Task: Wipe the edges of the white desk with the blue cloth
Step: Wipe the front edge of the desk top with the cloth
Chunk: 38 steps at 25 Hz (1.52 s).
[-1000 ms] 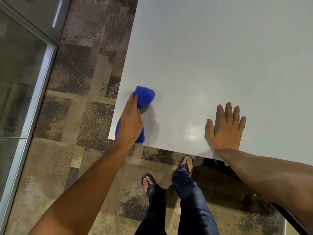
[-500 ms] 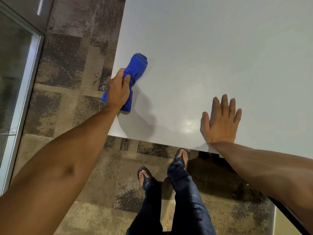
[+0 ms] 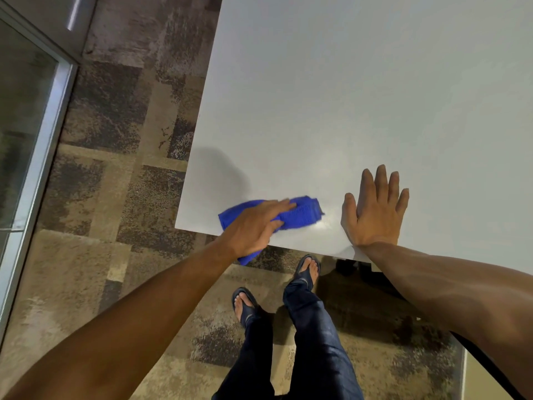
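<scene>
The white desk (image 3: 360, 105) fills the upper right, its near-left corner at the left of centre. The blue cloth (image 3: 302, 215) lies stretched along the desk's near edge, close to that corner, with one end hanging over the edge. My left hand (image 3: 253, 226) presses flat on the cloth, fingers pointing right, palm over the edge. My right hand (image 3: 375, 209) rests flat on the desk just right of the cloth, fingers spread, holding nothing.
Patterned brown carpet (image 3: 115, 168) covers the floor left of and below the desk. A glass panel with a metal frame (image 3: 43, 140) runs along the far left. My legs and sandalled feet (image 3: 305, 272) stand at the desk's near edge.
My left hand has brought the cloth back down the left edge, round the corner, and onto the near edge, moving right. My right hand has stayed flat in place.
</scene>
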Motion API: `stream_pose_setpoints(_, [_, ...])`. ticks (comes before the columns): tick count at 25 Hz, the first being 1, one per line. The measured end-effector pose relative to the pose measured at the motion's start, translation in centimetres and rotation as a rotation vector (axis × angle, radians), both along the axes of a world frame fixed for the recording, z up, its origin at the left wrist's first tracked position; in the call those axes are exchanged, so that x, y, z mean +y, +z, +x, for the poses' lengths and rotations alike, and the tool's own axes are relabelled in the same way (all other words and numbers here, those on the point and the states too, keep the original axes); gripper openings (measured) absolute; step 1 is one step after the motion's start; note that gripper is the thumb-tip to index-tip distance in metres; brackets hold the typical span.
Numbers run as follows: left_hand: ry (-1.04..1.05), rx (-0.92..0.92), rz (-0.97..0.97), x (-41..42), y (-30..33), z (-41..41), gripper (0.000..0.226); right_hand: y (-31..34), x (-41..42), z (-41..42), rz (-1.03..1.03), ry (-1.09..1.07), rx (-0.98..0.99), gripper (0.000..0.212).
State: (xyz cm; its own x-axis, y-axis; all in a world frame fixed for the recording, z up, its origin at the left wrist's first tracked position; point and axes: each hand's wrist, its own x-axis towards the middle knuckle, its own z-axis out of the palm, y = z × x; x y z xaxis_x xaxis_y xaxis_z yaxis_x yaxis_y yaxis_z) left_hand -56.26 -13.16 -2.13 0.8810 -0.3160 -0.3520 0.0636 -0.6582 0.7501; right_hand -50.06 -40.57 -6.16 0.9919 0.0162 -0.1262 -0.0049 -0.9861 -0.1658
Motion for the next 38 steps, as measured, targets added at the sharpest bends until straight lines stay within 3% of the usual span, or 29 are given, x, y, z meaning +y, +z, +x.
stream_pose_setpoints(3, [-0.155,0.104,-0.088,-0.5,0.6,-2.2,0.053,0.0,0.0,0.0,0.008,-0.002,-0.003,0.067])
stream_pose_setpoints(7, [-0.511,0.063,0.034,0.3,2.0,-1.5,0.051,-0.1,0.0,0.0,0.019,-0.009,-0.001,0.066])
stream_pose_setpoints(10, [-0.234,-0.052,0.040,2.4,4.0,3.3,0.046,-0.2,-0.1,0.0,-0.003,-0.004,0.002,0.067])
stream_pose_setpoints(14, [0.204,-0.353,-0.026,5.0,5.5,12.4,0.015,-0.3,0.0,0.0,-0.013,0.001,0.007,0.067])
stream_pose_setpoints(20, [0.496,-0.223,-0.012,0.7,0.9,17.2,0.018,-0.5,-0.2,-0.1,0.013,0.014,-0.026,0.064])
stream_pose_setpoints(25, [0.225,-0.226,-0.076,-2.1,0.1,13.1,0.021,-0.3,-0.4,-0.3,-0.002,0.034,-0.080,0.060])
stream_pose_setpoints(32, [-0.222,-0.053,-0.029,-4.0,0.4,3.3,0.042,-0.1,-0.3,0.1,0.005,0.047,-0.046,0.058])
stream_pose_setpoints(38, [-0.296,0.115,-0.013,-3.2,1.5,-1.3,0.043,0.0,-0.1,0.0,0.046,0.022,-0.095,0.054])
